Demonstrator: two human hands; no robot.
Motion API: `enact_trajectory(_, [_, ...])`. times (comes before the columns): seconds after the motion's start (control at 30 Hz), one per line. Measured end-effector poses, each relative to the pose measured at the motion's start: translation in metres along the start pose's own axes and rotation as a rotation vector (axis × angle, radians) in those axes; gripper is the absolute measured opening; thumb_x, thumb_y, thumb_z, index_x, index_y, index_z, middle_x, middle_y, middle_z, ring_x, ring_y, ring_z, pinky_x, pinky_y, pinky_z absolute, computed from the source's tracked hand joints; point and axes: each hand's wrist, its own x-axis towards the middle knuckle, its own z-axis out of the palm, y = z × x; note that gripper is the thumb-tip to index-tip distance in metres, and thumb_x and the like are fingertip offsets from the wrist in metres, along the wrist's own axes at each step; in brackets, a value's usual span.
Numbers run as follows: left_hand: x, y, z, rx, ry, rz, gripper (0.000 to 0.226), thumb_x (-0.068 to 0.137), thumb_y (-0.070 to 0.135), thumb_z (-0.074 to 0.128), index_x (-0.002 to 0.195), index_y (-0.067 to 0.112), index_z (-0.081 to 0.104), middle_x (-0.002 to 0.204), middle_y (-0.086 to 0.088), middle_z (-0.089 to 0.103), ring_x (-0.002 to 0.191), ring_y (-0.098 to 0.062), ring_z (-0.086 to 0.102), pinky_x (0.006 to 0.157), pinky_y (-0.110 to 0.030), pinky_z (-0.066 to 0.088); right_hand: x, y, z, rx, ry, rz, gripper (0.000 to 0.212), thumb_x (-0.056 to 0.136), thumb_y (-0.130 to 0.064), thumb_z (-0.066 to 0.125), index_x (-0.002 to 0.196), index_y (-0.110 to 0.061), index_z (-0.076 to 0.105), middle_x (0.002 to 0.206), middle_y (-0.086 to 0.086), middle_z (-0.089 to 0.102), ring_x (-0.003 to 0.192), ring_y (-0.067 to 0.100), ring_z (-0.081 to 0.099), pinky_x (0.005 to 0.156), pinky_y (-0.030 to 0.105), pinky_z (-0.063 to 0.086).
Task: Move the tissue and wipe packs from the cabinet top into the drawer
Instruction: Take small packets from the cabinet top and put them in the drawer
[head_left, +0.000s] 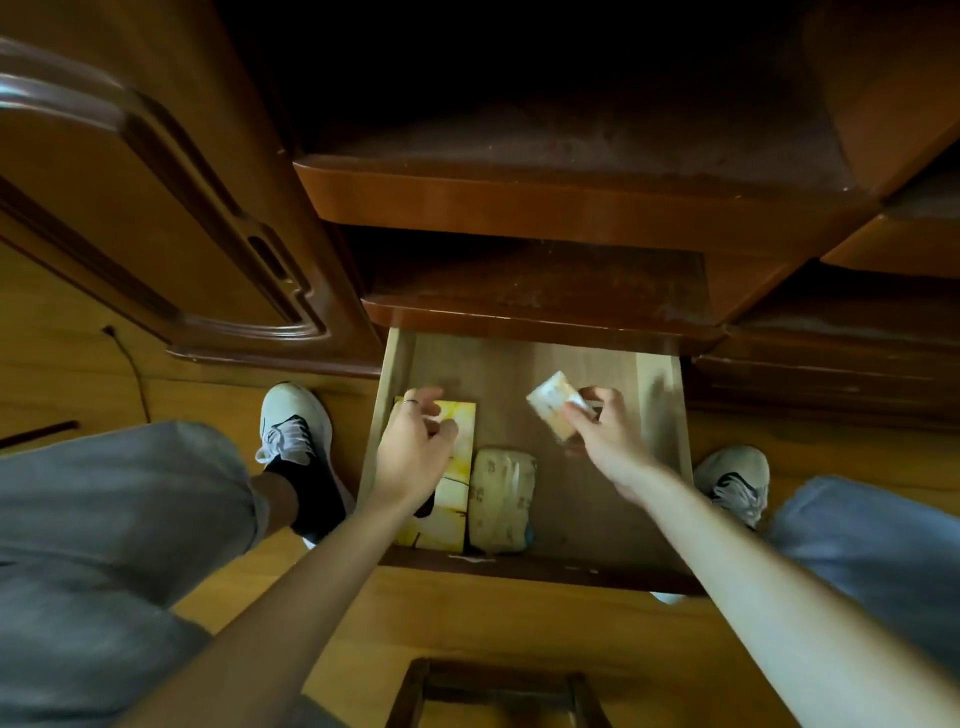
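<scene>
The wooden drawer (660, 405) is pulled out below the cabinet shelves. A yellow-and-white tissue box (457, 467) lies along its left side, and a beige soft wipe pack (503, 499) lies right beside it near the front. My left hand (415, 447) hovers over the yellow box with fingers loosely curled and nothing in them. My right hand (602, 431) holds a small pale tissue pack (553, 413) above the bare middle of the drawer floor.
Two brown shelf tops (519, 208) jut out above the drawer. A carved cabinet door (156, 208) stands to the left. My feet in white sneakers (291, 426) flank the drawer on the wooden floor. A dark wooden stool frame (493, 686) is at the bottom.
</scene>
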Motion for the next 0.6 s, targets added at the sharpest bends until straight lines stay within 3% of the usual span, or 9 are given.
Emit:
enact_trajectory(0.13, [0.004,-0.037,-0.003,0.323,-0.13,-0.018,0.044,0.099,0.026,0.058,0.141,0.02,0.051,0.14,-0.005,0.052,0.117,-0.024,0.06,0.085,-0.034,0.055,0.05,0.011,0.022,-0.208,-0.154,-0.019,0.037,0.105,-0.027,0.055,0.139,-0.022,0.044,0.138,0.006,0.047,0.117,0.026,0.055,0.088,0.04,0.06])
enact_trajectory(0.27, [-0.002,-0.054,0.001,0.441,-0.242,0.039,0.05,0.099,0.032,0.058,0.146,0.021,0.047,0.142,-0.006,0.045,0.126,-0.03,0.052,0.102,-0.04,0.051,0.082,0.021,0.057,-0.359,-0.187,-0.091,0.031,0.101,-0.03,0.06,0.131,-0.023,0.061,0.128,0.004,0.063,0.105,0.019,0.059,0.077,0.03,0.051])
enact_trajectory(0.33, [-0.003,-0.057,0.002,0.479,-0.26,0.088,0.05,0.099,0.033,0.057,0.146,0.021,0.047,0.144,-0.005,0.044,0.131,-0.028,0.045,0.108,-0.039,0.043,0.09,0.028,0.073,-0.383,-0.188,-0.103,0.035,0.101,-0.03,0.061,0.134,-0.02,0.063,0.131,0.004,0.064,0.109,0.02,0.058,0.082,0.027,0.043])
enact_trajectory(0.47, [0.001,-0.058,0.004,0.48,-0.242,0.104,0.049,0.099,0.033,0.057,0.146,0.02,0.048,0.145,-0.006,0.044,0.134,-0.027,0.043,0.111,-0.04,0.042,0.095,0.033,0.088,-0.584,-0.125,-0.143,0.035,0.101,-0.03,0.06,0.135,-0.025,0.063,0.136,0.008,0.056,0.115,0.027,0.061,0.089,0.031,0.05])
enact_trajectory(0.6, [0.004,-0.056,0.007,0.545,-0.235,0.141,0.049,0.098,0.033,0.056,0.145,0.02,0.049,0.149,-0.002,0.044,0.137,-0.023,0.039,0.112,-0.037,0.037,0.094,0.035,0.081,-0.477,-0.173,-0.072,0.045,0.099,-0.037,0.064,0.141,-0.022,0.058,0.133,0.003,0.064,0.121,0.025,0.06,0.09,0.03,0.049])
